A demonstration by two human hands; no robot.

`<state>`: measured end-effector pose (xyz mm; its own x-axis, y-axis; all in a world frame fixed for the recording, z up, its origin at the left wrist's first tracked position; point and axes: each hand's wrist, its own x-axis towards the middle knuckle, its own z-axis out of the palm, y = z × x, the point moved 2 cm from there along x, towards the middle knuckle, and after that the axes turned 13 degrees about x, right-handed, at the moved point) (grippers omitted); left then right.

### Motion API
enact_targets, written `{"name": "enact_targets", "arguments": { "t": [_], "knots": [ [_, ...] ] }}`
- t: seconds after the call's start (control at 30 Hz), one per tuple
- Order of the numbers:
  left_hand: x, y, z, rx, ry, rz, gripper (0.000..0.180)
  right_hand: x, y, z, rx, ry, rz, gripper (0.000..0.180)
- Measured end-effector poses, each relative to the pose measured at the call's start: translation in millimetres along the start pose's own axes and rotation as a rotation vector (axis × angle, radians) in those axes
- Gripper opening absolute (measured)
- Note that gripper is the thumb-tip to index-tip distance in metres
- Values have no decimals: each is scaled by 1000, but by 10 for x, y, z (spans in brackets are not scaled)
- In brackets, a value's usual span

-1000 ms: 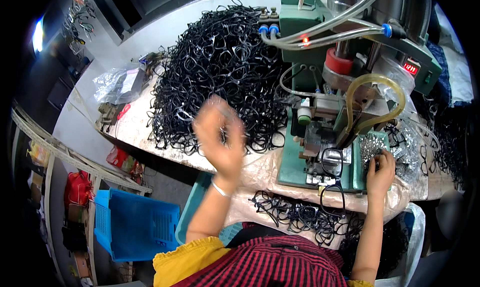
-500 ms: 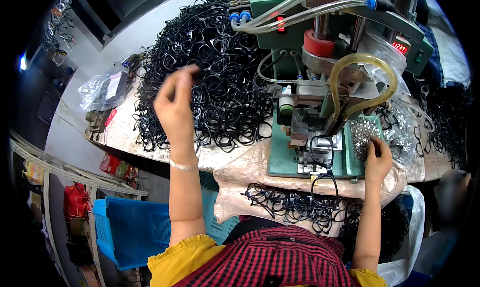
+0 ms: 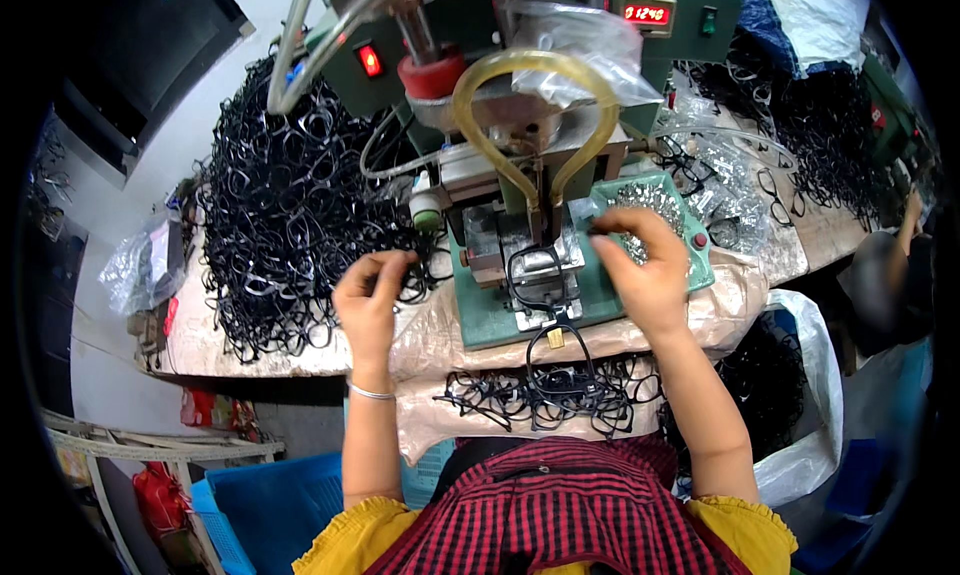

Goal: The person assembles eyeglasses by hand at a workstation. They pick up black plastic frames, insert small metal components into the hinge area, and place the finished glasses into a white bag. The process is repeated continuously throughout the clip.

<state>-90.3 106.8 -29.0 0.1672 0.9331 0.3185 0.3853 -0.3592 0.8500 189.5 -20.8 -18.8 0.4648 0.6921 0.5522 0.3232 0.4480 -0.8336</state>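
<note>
A black eyeglass frame [image 3: 559, 375] sits in the metal fixture of a green press [image 3: 505, 330], one rim under the press head and the other hanging over the front edge. My right hand [image 3: 648, 270] is beside the fixture, thumb and fingertips pinched; whatever is between them is too small to make out. To the left of the press, my left hand [image 3: 368, 293] hovers at the edge of a heap of black eyeglass frames [image 3: 290, 215]. Its fingers are curled toward the thumb, and I cannot make out anything in them. A green tray of small metal parts [image 3: 655, 213] lies behind my right hand.
A bent yellowish hose [image 3: 540, 65] arches before the press head. More black frames [image 3: 610, 395] lie on brown paper before me. A white sack [image 3: 815, 415] of dark pieces stands at right, a blue crate [image 3: 270, 505] at lower left. Another person is at far right.
My view has shifted right. My left hand has come down from over the heap toward the press. My right hand has left the parts tray and moved to the fixture.
</note>
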Motion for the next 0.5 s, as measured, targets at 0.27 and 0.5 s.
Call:
{"name": "enact_targets", "arguments": {
  "t": [0.27, 0.5],
  "knots": [
    [-230, 224, 54, 136, 79, 414, 15, 17, 80, 348, 357, 71, 230, 38],
    [-429, 1498, 41, 450, -79, 1139, 42, 38, -230, 479, 476, 93, 329, 43]
  ]
}}
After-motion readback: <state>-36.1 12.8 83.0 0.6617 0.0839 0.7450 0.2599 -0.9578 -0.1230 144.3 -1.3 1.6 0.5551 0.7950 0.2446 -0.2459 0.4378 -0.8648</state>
